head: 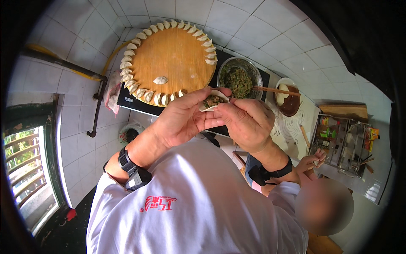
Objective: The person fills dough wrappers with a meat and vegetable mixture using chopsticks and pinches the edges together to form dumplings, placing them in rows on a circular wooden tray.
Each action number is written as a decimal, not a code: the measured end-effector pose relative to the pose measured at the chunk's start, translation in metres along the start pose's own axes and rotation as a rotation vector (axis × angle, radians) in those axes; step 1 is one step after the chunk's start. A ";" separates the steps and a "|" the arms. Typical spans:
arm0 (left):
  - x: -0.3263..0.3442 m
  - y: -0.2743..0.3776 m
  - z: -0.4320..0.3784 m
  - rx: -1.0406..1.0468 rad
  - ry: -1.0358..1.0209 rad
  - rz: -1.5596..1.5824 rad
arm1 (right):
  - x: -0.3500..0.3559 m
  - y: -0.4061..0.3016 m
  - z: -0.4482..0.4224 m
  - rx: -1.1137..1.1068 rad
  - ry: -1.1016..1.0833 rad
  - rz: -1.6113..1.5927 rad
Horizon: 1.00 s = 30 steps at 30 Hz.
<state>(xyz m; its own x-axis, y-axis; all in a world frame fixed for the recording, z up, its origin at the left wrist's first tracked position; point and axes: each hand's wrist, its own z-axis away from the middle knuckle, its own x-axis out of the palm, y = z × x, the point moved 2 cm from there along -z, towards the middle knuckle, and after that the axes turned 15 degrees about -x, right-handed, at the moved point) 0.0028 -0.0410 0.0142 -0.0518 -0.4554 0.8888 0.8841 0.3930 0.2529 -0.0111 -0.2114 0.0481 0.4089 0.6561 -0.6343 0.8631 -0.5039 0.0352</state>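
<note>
A round dumpling wrapper (201,107) with green and brown filling (213,100) on it rests in my left hand (184,119), its edges curving upward. My right hand (249,122) pinches the wrapper's right edge with thumb and finger. Just beyond my left hand lies a round slatted tray (174,54), ringed with folded dumplings (126,64); one more dumpling (160,80) sits inside the ring. Behind my right hand, a metal bowl (257,71) holds chopped filling (236,79), with wooden chopsticks (276,91) lying across its rim.
A brown bowl (290,106) with pale dough and a small rolling pin (304,136) are at the right. Farther right stands a wire rack (342,143) with bottles. A co-worker's hand (312,160) holds something pale. A pipe (101,95) runs along the left wall.
</note>
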 end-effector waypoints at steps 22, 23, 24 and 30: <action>-0.001 0.001 0.008 0.003 0.116 -0.057 | 0.014 0.004 0.003 0.755 -0.085 -0.732; -0.003 0.000 0.009 -0.002 0.121 -0.054 | 0.014 0.004 0.005 0.760 -0.105 -0.755; -0.004 0.000 0.009 -0.010 0.094 -0.030 | 0.015 0.004 0.007 0.768 -0.115 -0.775; -0.005 0.002 0.014 -0.030 -0.020 0.039 | 0.018 -0.002 0.011 0.856 0.082 -1.057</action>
<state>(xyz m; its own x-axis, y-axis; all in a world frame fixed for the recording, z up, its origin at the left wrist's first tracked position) -0.0020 -0.0266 0.0158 -0.0263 -0.4240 0.9053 0.8991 0.3859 0.2068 -0.0086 -0.2042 0.0282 -0.2849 0.9585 -0.0111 0.3324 0.0879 -0.9390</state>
